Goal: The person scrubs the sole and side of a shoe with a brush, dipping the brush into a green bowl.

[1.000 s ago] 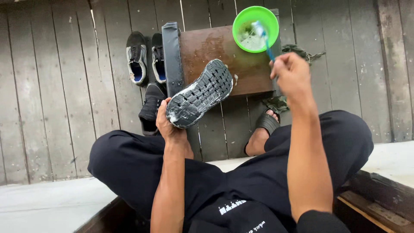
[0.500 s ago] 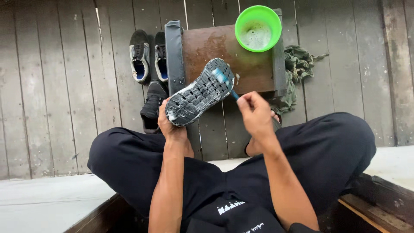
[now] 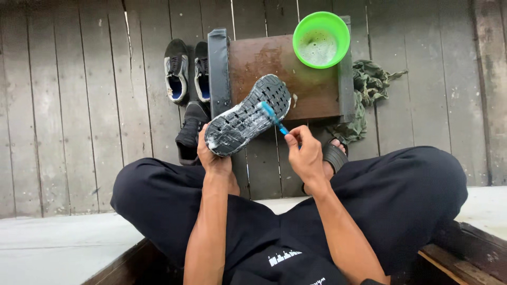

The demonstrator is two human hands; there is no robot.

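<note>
The left hand (image 3: 214, 155) is closed around the heel end of a shoe (image 3: 247, 114), turning it sole-up so the soapy tread faces the person. The right hand (image 3: 305, 153) pinches a blue toothbrush (image 3: 273, 118), bristles pressed to the sole near the toe. Just beyond, a low brown stool (image 3: 274, 63) is the surface for a green bowl (image 3: 321, 39) of suds within reach. More dark shoes (image 3: 185, 74) wait on the plank floor (image 3: 63, 105); a rag (image 3: 369, 89) lies right of the stool.

Below you: grey plank floor (image 3: 79, 105). Brown board (image 3: 264, 58) lies on it, green bowl (image 3: 321, 39) at board's far right corner. Dark shoe pair (image 3: 186, 71) off board's left edge; green rag (image 3: 369, 89) off right edge.
</note>
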